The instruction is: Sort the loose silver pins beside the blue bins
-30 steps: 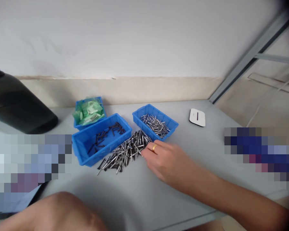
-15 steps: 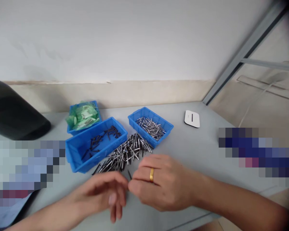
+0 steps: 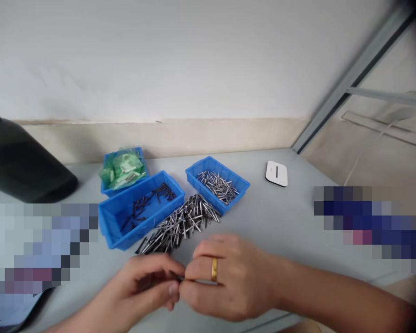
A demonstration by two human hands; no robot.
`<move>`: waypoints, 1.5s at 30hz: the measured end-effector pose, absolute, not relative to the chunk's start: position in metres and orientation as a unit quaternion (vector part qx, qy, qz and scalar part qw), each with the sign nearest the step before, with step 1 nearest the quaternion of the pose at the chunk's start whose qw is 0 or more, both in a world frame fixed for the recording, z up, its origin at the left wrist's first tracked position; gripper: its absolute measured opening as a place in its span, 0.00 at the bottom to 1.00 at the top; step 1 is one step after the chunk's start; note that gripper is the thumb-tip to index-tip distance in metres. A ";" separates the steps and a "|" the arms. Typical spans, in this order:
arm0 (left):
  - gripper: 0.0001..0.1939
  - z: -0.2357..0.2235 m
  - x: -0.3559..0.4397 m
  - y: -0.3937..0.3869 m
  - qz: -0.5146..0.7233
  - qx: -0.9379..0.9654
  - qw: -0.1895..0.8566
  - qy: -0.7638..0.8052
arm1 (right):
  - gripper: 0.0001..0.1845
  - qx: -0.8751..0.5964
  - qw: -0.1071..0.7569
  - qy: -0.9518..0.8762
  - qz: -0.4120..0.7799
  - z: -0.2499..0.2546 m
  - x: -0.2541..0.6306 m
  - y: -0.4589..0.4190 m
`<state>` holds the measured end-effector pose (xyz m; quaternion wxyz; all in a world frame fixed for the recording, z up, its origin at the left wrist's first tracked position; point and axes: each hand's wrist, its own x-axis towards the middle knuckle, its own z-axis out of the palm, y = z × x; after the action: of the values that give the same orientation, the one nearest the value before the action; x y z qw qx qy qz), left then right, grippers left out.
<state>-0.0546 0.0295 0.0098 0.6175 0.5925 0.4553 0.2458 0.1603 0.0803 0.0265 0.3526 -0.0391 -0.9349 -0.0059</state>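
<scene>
My left hand (image 3: 149,282) and my right hand (image 3: 225,277) meet fingertip to fingertip low in the view, both pinched on a small dark pin (image 3: 178,277) held between them. My right hand wears a gold ring. Just beyond the hands lies a loose pile of metal pins (image 3: 180,223) on the grey table (image 3: 280,217). Behind the pile stand a large blue tray (image 3: 109,229) with dark pins and a smaller blue tray (image 3: 244,184) with silvery pins.
A third blue tray with green packets (image 3: 123,167) stands at the back left. A white flat device (image 3: 276,173) lies at the back right. A dark rounded object (image 3: 24,162) sits at the far left. A metal frame bar (image 3: 353,74) rises at the right.
My right hand drew back from the pile toward me with a pin. My left hand came up into view and closed on the same pin.
</scene>
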 end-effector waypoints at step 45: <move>0.14 0.010 -0.053 0.024 0.268 0.603 0.564 0.496 | 0.09 -0.091 0.286 -0.953 -0.043 0.021 0.164 0.089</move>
<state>-0.0525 0.0242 0.0102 0.5643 0.6028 0.4961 0.2684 0.1643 0.0891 0.0212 0.2860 -0.0913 -0.9529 -0.0429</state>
